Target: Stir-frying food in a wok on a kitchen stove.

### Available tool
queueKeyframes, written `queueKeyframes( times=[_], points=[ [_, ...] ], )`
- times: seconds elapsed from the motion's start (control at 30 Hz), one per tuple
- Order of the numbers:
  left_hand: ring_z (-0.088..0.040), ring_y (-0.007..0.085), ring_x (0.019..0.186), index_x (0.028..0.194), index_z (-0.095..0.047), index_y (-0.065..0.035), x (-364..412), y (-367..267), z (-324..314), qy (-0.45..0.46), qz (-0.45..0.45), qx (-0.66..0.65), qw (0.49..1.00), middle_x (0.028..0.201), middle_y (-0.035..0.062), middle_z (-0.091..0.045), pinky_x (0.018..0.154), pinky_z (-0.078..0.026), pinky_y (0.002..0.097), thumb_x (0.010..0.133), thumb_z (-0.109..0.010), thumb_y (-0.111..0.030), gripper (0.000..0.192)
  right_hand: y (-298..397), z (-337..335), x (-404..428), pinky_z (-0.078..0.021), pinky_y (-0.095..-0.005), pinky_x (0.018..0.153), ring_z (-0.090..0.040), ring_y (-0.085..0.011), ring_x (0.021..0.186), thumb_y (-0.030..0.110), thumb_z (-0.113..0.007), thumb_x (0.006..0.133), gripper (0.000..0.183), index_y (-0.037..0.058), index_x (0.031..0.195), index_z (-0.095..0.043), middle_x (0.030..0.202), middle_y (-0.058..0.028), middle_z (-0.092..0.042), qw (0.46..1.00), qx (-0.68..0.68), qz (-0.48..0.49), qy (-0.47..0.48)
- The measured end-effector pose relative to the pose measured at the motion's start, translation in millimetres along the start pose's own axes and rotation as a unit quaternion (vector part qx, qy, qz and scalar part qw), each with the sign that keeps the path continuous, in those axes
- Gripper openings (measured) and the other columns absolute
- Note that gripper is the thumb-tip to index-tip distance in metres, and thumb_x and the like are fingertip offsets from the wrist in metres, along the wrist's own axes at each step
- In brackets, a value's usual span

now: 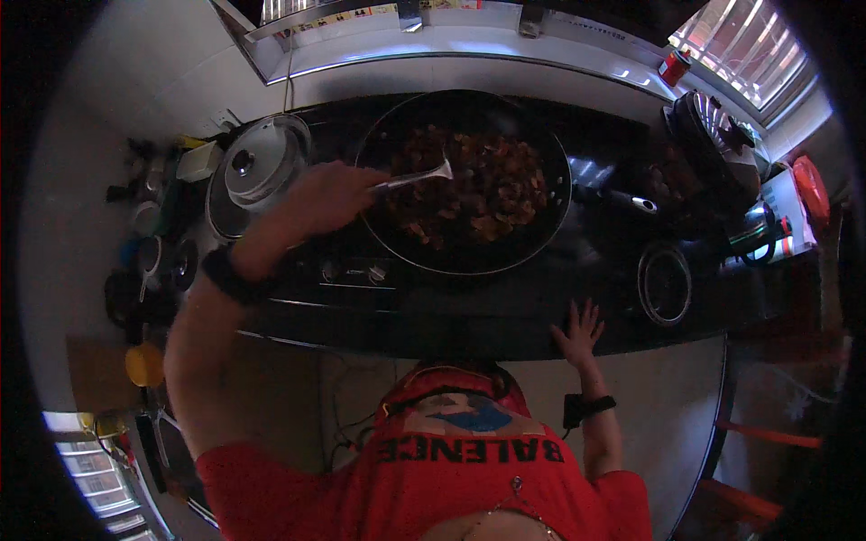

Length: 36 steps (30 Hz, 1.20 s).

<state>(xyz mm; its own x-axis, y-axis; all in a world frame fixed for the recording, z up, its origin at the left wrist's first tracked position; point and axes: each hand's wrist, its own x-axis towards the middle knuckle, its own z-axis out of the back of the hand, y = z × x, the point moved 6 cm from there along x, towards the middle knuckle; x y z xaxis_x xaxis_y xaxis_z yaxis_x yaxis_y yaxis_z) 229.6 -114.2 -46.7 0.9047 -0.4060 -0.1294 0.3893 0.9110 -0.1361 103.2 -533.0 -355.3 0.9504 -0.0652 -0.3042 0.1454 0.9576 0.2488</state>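
My left hand grips a metal-handled cooking utensil from the left side of a large black wok. The utensil reaches over the wok's middle; its far end is hard to make out. Brown, chopped food pieces cover much of the wok's bottom. With fingers spread and nothing in it, my right hand rests on the front edge of the black countertop. The wok's handle points right, beyond my right hand's reach of contact.
Left of the wok stands a pot with a glass lid. Stove knobs are below the wok's near rim. At right are a round ring-shaped item, a dark lidded appliance and a metal mug. A red can stands by the window.
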Motion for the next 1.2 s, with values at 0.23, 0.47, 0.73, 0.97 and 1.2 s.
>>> queueKeyframes(
  times=[0.23, 0.47, 0.73, 0.97, 1.2],
  points=[
    [-0.06, 0.0307, 0.077, 0.11, -0.058, -0.0206, -32.8, -37.0, 35.2, 0.045, -0.134, 0.136, 0.981, 0.085, 0.0108, -0.057, 0.069, -0.048, 0.0434, 0.072, -0.058, -0.009, 0.039, 0.3, 4.2, -1.4, 0.0057, -0.0553, 0.104, 0.007, -0.0321, 0.136, 0.053, -0.052, 0.079, 0.078, 0.0207, 0.141, -0.018, 0.148, -0.0131, 0.001, 1.0, 0.008, -0.003, -0.012],
    [-0.06, 0.0289, 0.075, 0.113, -0.055, -0.0175, -5.4, -84.9, -11.7, -0.007, -0.112, 0.136, 0.984, 0.092, 0.0116, -0.053, 0.063, -0.05, 0.0396, 0.07, -0.059, -0.008, 0.044, 4.3, 4.9, -2.6, 0.0059, -0.0558, 0.103, 0.006, -0.0333, 0.136, 0.053, -0.052, 0.079, 0.077, 0.0206, 0.141, -0.019, 0.148, -0.0142, -0.001, 0.999, 0.03, 0.017, -0.023],
    [-0.06, 0.0344, 0.077, 0.113, -0.055, -0.0156, 26.0, -23.5, -25.9, -0.085, -0.029, 0.032, 0.995, 0.093, 0.0167, -0.058, 0.07, -0.049, 0.0454, 0.072, -0.054, -0.005, 0.042, 1.5, 0.7, -0.6, 0.0055, -0.0566, 0.103, 0.006, -0.0343, 0.136, 0.053, -0.051, 0.079, 0.078, 0.0201, 0.141, -0.018, 0.148, -0.015, 0.001, 1.0, 0.014, 0.011, -0.004],
    [-0.06, 0.0313, 0.082, 0.097, -0.065, -0.0154, -25.2, -44.8, 57.6, 0.043, -0.057, 0.13, 0.989, 0.09, 0.0134, -0.059, 0.072, -0.048, 0.0438, 0.069, -0.057, -0.005, 0.031, -2.9, -1.1, -1.4, 0.0045, -0.0578, 0.103, 0.005, -0.035, 0.135, 0.052, -0.053, 0.079, 0.078, 0.0202, 0.141, -0.018, 0.148, -0.0155, 0.001, 1.0, 0.011, 0.013, -0.015],
    [-0.06, 0.0267, 0.078, 0.08, -0.065, -0.0108, -29.3, -57.6, 70.4, 0.018, -0.1, 0.315, 0.944, 0.082, 0.0104, -0.057, 0.066, -0.047, 0.0385, 0.069, -0.059, -0.01, 0.013, 3.8, 9.5, -4.1, 0.0042, -0.0571, 0.103, 0.005, -0.0341, 0.136, 0.052, -0.053, 0.079, 0.078, 0.0208, 0.141, -0.018, 0.148, -0.0148, 0.001, 1.0, 0.016, 0.001, -0.003]
  ],
)
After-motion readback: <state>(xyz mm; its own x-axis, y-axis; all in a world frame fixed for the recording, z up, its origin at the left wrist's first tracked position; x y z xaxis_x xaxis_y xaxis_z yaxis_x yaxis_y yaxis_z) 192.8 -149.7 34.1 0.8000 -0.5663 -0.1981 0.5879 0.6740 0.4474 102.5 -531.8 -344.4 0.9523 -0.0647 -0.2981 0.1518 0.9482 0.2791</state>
